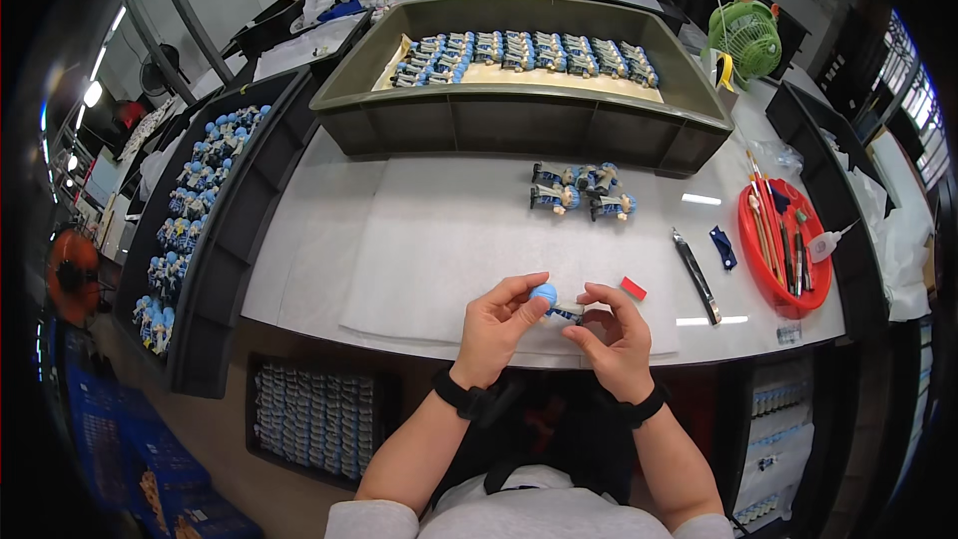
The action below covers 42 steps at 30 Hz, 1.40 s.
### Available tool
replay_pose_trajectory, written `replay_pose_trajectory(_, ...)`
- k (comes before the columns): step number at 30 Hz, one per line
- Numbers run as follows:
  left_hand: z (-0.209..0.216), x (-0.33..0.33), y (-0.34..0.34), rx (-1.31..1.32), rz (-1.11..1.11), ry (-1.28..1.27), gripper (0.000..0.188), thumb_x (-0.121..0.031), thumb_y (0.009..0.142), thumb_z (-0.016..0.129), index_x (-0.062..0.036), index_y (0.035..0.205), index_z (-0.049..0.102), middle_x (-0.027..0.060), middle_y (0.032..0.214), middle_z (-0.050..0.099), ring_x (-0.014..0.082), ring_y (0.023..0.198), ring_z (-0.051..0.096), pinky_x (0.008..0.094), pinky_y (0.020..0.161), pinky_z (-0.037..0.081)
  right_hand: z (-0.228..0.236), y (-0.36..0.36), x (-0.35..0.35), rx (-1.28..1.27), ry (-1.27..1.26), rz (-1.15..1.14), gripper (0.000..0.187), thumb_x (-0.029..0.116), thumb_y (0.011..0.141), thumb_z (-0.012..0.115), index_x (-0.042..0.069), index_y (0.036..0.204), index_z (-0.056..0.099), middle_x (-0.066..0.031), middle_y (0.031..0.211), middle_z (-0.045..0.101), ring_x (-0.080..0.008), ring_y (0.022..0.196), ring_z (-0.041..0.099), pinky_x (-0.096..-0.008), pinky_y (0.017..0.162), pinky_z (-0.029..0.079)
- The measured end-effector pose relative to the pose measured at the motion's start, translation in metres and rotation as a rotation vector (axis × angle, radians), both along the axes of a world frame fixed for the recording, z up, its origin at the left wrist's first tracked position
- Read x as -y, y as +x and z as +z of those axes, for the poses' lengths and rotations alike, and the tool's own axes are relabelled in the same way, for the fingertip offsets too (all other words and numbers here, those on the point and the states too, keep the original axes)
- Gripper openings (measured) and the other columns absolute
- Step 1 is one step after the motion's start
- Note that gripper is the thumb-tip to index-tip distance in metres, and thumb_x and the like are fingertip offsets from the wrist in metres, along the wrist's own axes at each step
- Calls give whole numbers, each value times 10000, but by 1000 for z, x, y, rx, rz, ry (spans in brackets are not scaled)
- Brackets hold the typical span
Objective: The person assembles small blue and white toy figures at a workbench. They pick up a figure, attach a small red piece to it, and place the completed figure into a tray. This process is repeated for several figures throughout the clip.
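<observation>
Here, the figure [568, 310] lies over the near edge of the desk [429, 255], its blue head pinched in the left hand's [492, 327] nearly closed fingers, its other end in the right hand's [621, 347] curled ones. A light, steady hold (no squeezing) should work best.

Person wears light grey short-sleeved shirt [559, 514], dark lower clothing [589, 444], broad black left wristband [459, 395] and similar black right wristband [647, 406]; left hand [495, 329] and right hand [619, 341] both bare.
</observation>
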<state>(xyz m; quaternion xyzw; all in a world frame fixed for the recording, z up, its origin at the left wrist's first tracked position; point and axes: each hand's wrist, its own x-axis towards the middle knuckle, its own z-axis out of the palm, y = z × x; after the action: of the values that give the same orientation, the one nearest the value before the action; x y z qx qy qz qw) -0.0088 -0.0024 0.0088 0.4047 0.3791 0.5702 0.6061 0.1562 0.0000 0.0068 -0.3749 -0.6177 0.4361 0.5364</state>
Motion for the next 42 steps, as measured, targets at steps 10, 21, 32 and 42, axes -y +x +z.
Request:
replay_pose_trajectory(10, -6, -1, -2, 123, -26, 86, 364, 22, 841, 551, 10, 1199, 490, 96, 1144, 556, 134, 1025, 526, 250, 891, 418, -5, -1, -1, 1, -71, 5, 546, -82, 699, 678, 18, 1187, 456, -107, 1100, 536, -169, 992, 542, -280, 804, 487)
replay_pose_trajectory(21, -3, 3, 8, -33, 74, 109, 334, -14, 841, 578, 34, 1165, 508, 97, 1098, 568, 131, 975, 544, 250, 858, 453, -4, 2, 0, -70, -72, 12, 596, -51, 671, 723, 28, 1195, 450, -95, 1078, 533, -154, 947, 552, -274, 779, 485)
replay_pose_trajectory(32, -1, 0, 8, -36, 84, -22, 328, -101, 879, 554, 56, 1163, 509, 105, 974, 619, 127, 806, 592, 239, 735, 499, -1, 2, 1, -95, -97, 72, 637, -28, 645, 755, 29, 1202, 451, -79, 1055, 542, -153, 930, 558, -262, 757, 490)
replay_pose_trajectory(42, 1, 0, 7, -42, 66, -58, 322, -86, 874, 559, 39, 1167, 519, 95, 999, 619, 120, 826, 588, 230, 755, 481, -1, 4, 0, -64, -102, 89, 627, 1, 629, 775, 16, 1179, 475, -73, 999, 562, -145, 890, 560, -259, 728, 495)
